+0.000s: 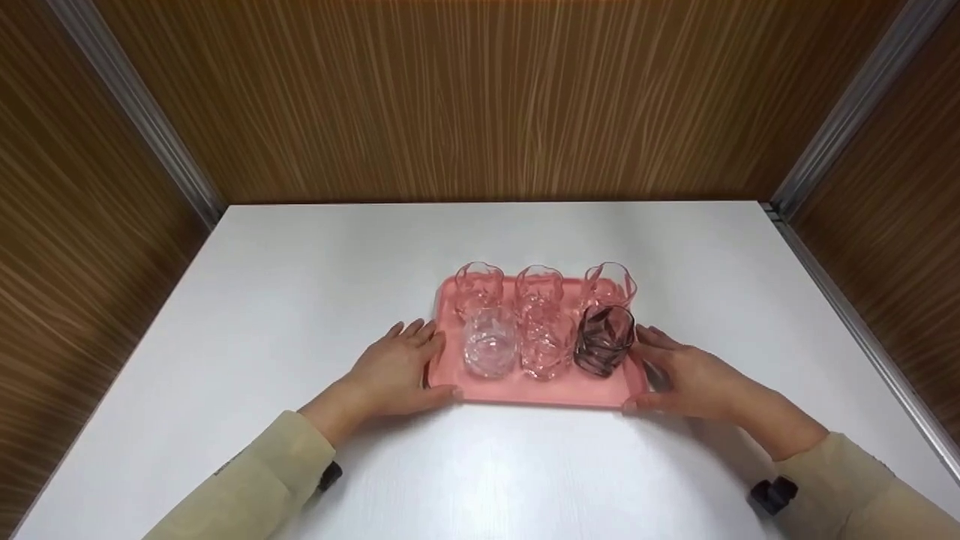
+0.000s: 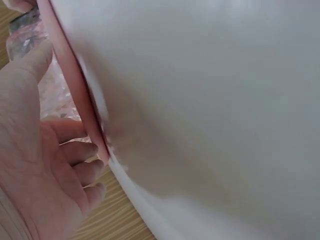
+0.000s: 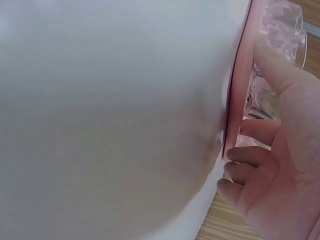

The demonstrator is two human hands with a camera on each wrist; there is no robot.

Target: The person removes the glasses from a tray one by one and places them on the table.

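On white table (image 1: 300,300), boxed by wood-grain walls (image 1: 480,97) w/ metal corner strips, far left and far right, sits 1 pink tray (image 1: 540,390), centre, slightly right of middle. Table's near edge is cut off by frame bottom.

Tray holds 6 glasses in 2 rows of 3. Far row: 3 clear glasses, left (image 1: 478,285), middle (image 1: 538,285), right (image 1: 609,283); lower parts hidden behind near row. Near row: clear glass left (image 1: 490,345), clear glass middle (image 1: 545,349), 1 dark tinted glass (image 1: 604,339) right. Clear ones pick up tray's pink, so true tint is hard to judge.

Left hand (image 1: 394,367) lies against tray's left edge, fingers straight along the rim, thumb along near-left corner. Right hand (image 1: 686,375) sits at tray's right edge, fingers extended beside the dark glass, thumb at near-right corner. Neither hand curls round the rim as far as head view shows. Whether tray is lifted off table: cannot tell.

Wrist views are blurred and mostly filled by table surface. Left wrist view: tray rim (image 2: 75,85) seen edge-on, fingers (image 2: 75,150) just beside it, glass only a smear. Right wrist view: rim (image 3: 239,85) edge-on, fingers (image 3: 250,155) at it, glasses indistinct.

2 beige sleeves (image 1: 255,480) enter from near side, partly cut off; 2 black wrist mounts (image 1: 772,493), mostly hidden under sleeves.
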